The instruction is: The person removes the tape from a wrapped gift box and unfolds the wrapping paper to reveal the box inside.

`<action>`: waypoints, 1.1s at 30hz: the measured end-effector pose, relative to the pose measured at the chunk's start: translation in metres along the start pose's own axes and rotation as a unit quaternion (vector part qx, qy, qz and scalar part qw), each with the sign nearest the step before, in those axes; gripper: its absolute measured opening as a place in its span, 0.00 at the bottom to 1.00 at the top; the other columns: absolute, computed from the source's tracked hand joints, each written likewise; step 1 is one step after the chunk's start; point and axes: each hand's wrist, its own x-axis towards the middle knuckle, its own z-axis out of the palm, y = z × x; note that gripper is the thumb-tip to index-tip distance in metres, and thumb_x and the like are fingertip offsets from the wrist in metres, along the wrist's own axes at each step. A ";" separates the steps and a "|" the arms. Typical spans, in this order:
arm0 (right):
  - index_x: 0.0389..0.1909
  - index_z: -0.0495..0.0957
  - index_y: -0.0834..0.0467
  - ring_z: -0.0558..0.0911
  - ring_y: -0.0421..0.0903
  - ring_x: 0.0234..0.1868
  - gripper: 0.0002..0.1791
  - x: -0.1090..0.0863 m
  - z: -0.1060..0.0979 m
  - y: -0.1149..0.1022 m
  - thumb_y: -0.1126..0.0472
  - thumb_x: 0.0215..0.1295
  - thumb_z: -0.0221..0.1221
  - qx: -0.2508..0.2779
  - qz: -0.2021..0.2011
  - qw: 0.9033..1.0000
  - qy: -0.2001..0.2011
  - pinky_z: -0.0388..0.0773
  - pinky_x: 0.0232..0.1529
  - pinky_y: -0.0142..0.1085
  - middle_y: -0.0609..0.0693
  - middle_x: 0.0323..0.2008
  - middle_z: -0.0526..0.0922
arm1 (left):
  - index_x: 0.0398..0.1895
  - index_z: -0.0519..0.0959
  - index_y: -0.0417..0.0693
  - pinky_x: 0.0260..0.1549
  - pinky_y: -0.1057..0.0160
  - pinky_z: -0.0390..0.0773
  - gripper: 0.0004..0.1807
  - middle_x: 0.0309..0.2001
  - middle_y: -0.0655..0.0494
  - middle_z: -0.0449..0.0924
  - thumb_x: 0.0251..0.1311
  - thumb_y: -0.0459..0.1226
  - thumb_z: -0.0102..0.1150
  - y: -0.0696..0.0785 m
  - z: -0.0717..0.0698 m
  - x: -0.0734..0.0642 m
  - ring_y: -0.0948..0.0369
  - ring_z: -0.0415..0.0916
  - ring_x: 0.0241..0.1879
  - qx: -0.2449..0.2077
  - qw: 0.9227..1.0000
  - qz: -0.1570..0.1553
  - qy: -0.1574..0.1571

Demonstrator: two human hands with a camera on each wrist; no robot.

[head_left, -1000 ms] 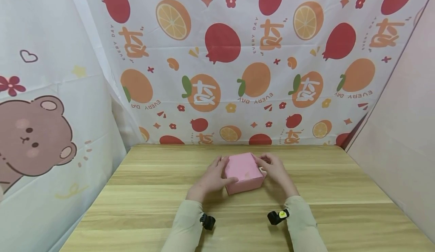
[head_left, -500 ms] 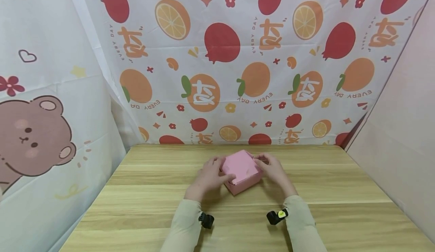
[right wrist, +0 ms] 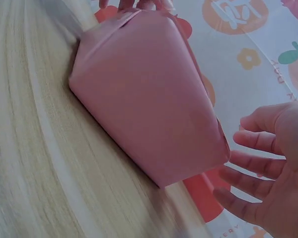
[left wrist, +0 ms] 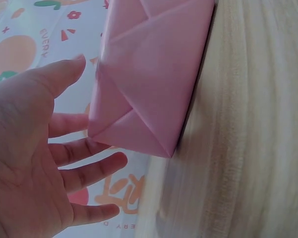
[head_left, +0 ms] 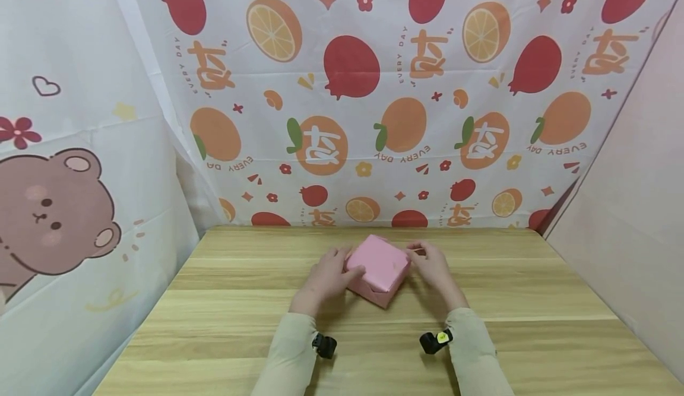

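Note:
A pink paper-covered box [head_left: 378,263] rests on the wooden table, turned so one corner points toward me. My left hand [head_left: 327,276] is at its left side, thumb over the top and fingers fairly straight. In the left wrist view, that hand [left wrist: 25,134] has spread fingers meeting the corner of the creased pink box [left wrist: 149,74]. Close by the opposite corner is my right hand [head_left: 434,267], fingers loosely bent. The right wrist view has this hand [right wrist: 283,158] with fingertips right at the corner of the box [right wrist: 144,99] and nothing gripped.
The wooden table [head_left: 230,307] runs back to a white curtain [head_left: 363,141] printed with fruit. A bear-printed cloth [head_left: 53,218] hangs on the left, and a plain pale panel [head_left: 630,206] on the right. Black wrist cameras [head_left: 324,345] sit on both sleeves.
The box has turned on the table, its near face swinging round so a corner now points forward toward me. The left fingers have shifted slightly; the right hand has come away from the box's side toward its corner.

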 end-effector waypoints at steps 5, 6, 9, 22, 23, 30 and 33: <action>0.50 0.78 0.64 0.79 0.55 0.53 0.14 0.000 0.000 0.002 0.59 0.70 0.56 -0.011 -0.009 1.000 0.017 0.75 0.57 0.50 0.59 0.47 0.82 | 0.66 0.71 0.47 0.57 0.42 0.71 0.33 0.58 0.46 0.75 0.65 0.58 0.53 0.002 0.002 0.000 0.51 0.73 0.59 0.016 1.000 0.004 -0.008; 0.50 0.78 0.64 0.79 0.55 0.52 0.14 0.000 0.000 0.001 0.59 0.70 0.56 -0.013 -0.012 1.000 0.019 0.75 0.56 0.49 0.59 0.46 0.82 | 0.65 0.72 0.47 0.57 0.43 0.72 0.33 0.57 0.47 0.76 0.65 0.58 0.53 0.002 0.002 0.000 0.52 0.73 0.57 0.017 1.000 0.003 -0.008; 0.48 0.78 0.64 0.79 0.53 0.47 0.14 -0.001 0.000 0.001 0.60 0.69 0.56 -0.016 -0.019 0.999 0.024 0.76 0.52 0.46 0.58 0.42 0.82 | 0.58 0.76 0.46 0.52 0.46 0.74 0.29 0.51 0.50 0.78 0.65 0.57 0.53 0.003 0.002 0.000 0.55 0.75 0.51 0.018 1.000 0.004 -0.005; 0.53 0.76 0.63 0.80 0.53 0.50 0.16 -0.001 0.005 -0.002 0.58 0.70 0.56 0.006 -0.021 1.000 -0.005 0.77 0.55 0.48 0.59 0.46 0.82 | 0.37 0.76 0.49 0.40 0.56 0.75 0.20 0.38 0.55 0.75 0.65 0.56 0.55 0.006 0.000 -0.001 0.60 0.71 0.38 0.020 1.000 0.009 -0.007; 0.53 0.76 0.63 0.80 0.54 0.50 0.17 -0.002 0.005 -0.002 0.58 0.69 0.57 0.008 -0.023 1.000 -0.007 0.77 0.55 0.49 0.59 0.46 0.82 | 0.36 0.76 0.49 0.39 0.56 0.75 0.19 0.38 0.55 0.75 0.65 0.56 0.55 0.006 0.000 -0.001 0.60 0.71 0.37 0.019 1.000 0.009 -0.007; 0.55 0.75 0.64 0.80 0.55 0.49 0.23 -0.002 0.010 -0.004 0.57 0.62 0.65 -0.012 -0.044 0.999 -0.007 0.78 0.53 0.49 0.58 0.44 0.80 | 0.34 0.74 0.51 0.36 0.59 0.73 0.18 0.37 0.56 0.74 0.64 0.55 0.56 0.007 0.002 -0.001 0.60 0.69 0.36 0.023 1.000 0.008 -0.008; 0.53 0.75 0.64 0.81 0.55 0.47 0.22 -0.003 0.012 -0.005 0.60 0.60 0.66 -0.032 -0.052 0.998 0.003 0.79 0.51 0.49 0.58 0.43 0.80 | 0.34 0.74 0.51 0.37 0.59 0.73 0.18 0.37 0.56 0.74 0.64 0.56 0.56 0.006 0.003 0.000 0.60 0.70 0.36 0.027 1.000 0.006 -0.005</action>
